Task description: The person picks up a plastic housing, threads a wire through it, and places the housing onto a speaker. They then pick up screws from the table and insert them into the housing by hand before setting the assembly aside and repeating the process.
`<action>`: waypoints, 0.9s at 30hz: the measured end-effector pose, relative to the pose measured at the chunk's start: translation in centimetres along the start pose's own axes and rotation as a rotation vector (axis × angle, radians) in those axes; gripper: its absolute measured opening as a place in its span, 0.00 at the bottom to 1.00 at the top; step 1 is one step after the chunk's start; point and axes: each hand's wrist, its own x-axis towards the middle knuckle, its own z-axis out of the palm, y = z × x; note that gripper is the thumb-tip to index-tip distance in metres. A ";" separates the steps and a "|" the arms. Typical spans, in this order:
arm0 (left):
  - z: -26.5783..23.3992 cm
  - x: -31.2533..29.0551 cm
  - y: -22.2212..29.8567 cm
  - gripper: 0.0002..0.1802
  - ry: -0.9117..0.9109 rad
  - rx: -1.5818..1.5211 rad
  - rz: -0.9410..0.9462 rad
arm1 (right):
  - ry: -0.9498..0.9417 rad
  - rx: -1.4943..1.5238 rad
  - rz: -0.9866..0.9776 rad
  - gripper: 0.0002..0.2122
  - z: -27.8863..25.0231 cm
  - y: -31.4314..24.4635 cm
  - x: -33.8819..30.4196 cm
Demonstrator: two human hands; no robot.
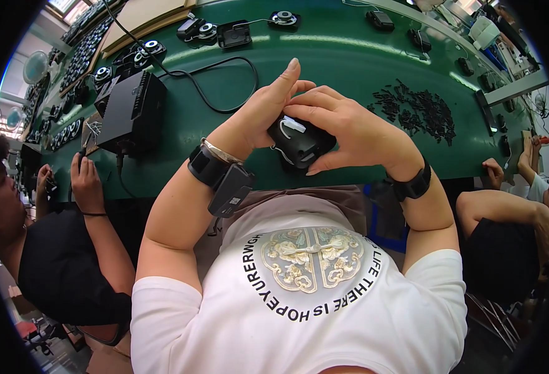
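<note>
I see both hands cupping a small black part (299, 144) just above the near edge of the green bench (349, 56). The left hand (259, 115) grips its side, forefinger straight up; the right hand (349, 131) curls over it, fingertips pressing its white connector (wires attached). A pile of small black pieces (421, 109) lies to the right.

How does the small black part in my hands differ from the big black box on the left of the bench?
The small black part is rounded, held above the green bench between the left hand and right hand; the black box is angular and rests on the bench. The part carries a white piece and thin white wires; the box has ribbed vents and a black cable beside it. The box is far larger. Both are black.
</note>
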 end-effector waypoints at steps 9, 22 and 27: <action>-2.1 -0.1 -0.4 0.38 -0.054 0.231 0.186 | 0.000 0.101 0.181 0.39 0.2 -0.2 -0.3; -2.5 -3.6 -0.1 0.15 -0.056 0.322 0.792 | 0.184 0.047 0.292 0.39 3.0 0.2 -1.6; -3.7 -1.9 -1.2 0.18 -0.142 0.052 0.620 | 0.205 0.002 0.300 0.37 5.8 0.4 -3.0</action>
